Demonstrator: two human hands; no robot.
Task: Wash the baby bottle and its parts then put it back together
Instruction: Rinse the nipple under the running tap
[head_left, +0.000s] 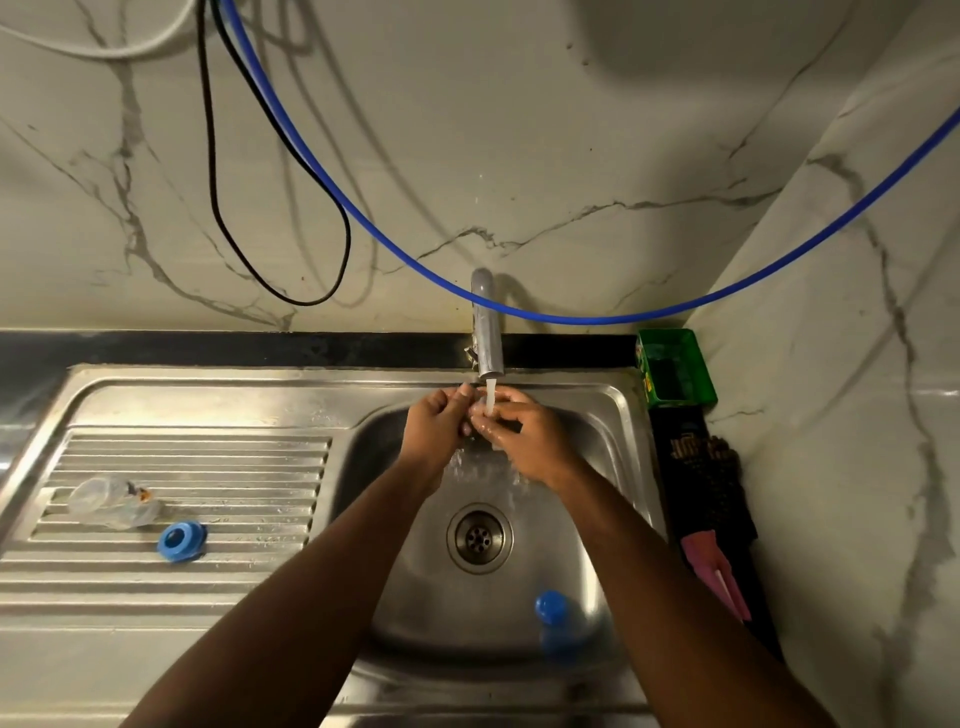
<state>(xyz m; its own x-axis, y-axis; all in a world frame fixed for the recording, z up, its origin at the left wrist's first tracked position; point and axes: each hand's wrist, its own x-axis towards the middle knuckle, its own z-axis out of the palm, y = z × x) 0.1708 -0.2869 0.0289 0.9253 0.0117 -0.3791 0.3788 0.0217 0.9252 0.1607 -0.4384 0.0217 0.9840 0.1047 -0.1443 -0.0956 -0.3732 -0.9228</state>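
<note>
Under the running tap (487, 332), the left hand (436, 423) and right hand (524, 436) pinch together around something small, too hidden to identify. Wet and slick, it could slip toward the open drain (479, 538). The clear plastic bottle (111, 503) lies on the ribbed steel drainboard (218, 457) beside its blue ring (182, 541); a blue cap (553, 616) sits in the basin.

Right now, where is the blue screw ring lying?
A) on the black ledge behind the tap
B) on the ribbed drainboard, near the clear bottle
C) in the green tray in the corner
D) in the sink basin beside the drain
B: the blue screw ring lies on the ribbed drainboard, just right of and nearer than the clear bottle, which lies on its side there; the blue piece in the basin is a different, dome-shaped cap.
</note>
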